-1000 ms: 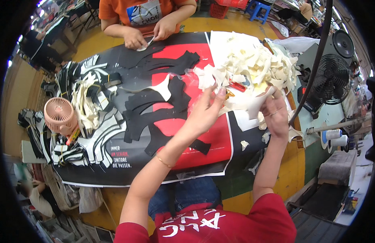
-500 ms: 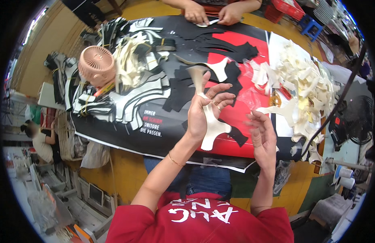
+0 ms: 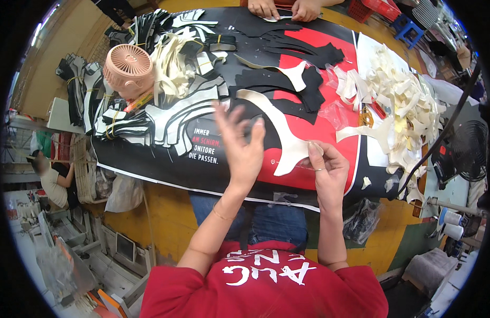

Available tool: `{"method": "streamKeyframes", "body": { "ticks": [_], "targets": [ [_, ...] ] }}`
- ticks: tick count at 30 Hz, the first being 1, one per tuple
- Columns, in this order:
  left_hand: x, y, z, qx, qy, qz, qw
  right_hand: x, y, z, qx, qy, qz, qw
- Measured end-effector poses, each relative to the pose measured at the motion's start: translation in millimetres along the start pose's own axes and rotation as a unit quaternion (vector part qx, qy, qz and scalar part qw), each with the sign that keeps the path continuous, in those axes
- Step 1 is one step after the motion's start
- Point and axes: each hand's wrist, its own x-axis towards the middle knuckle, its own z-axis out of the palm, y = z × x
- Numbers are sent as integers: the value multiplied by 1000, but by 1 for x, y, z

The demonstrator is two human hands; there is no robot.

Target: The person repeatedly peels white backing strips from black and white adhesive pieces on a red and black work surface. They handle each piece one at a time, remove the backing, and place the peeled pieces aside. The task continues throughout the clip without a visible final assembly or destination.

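A cream Y-shaped cut piece of fabric (image 3: 287, 139) hangs over the near part of the table, its long curved strip reaching up and left. My right hand (image 3: 330, 172) is closed, pinching the right arm of that piece between thumb and fingers. To its left, my left hand (image 3: 241, 148) is raised with fingers apart and somewhat blurred, holding nothing. It is nearest to the stack of white and grey cut pieces (image 3: 189, 108). Beyond the held piece, another cream piece (image 3: 294, 77) lies on black cut pieces (image 3: 266, 80).
A pink fan (image 3: 129, 69) stands at the left among tied bundles (image 3: 75, 79). Loose cream pieces (image 3: 396, 95) are heaped at the right, near a dark cable (image 3: 446, 122). Across the table, a co-worker's hands (image 3: 284, 9) handle a small white piece.
My left hand has let go of the cream piece and moved left. My right hand, open before, now pinches it. The view has shifted slightly.
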Motion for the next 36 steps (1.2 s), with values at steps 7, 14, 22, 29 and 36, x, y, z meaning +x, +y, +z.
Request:
{"method": "streamKeyframes", "body": {
  "ticks": [7, 14, 22, 29, 36],
  "targets": [
    [-48, 28, -16, 103, -183, 86, 974, -6, 3, 17, -315, 27, -279, 907],
    [-52, 36, -22, -5, -180, -90, 980, -8, 15, 23, -420, 44, -410, 808],
    [-50, 37, -28, -36, -190, -123, 973, -8, 14, 24, -441, 20, -435, 784],
    [-42, 37, -31, -24, -199, -114, 973, -18, -11, 25, -390, -6, -326, 861],
    [-48, 32, -23, 49, -189, -16, 981, -23, -22, 12, -442, -50, -342, 828]
  ]
}}
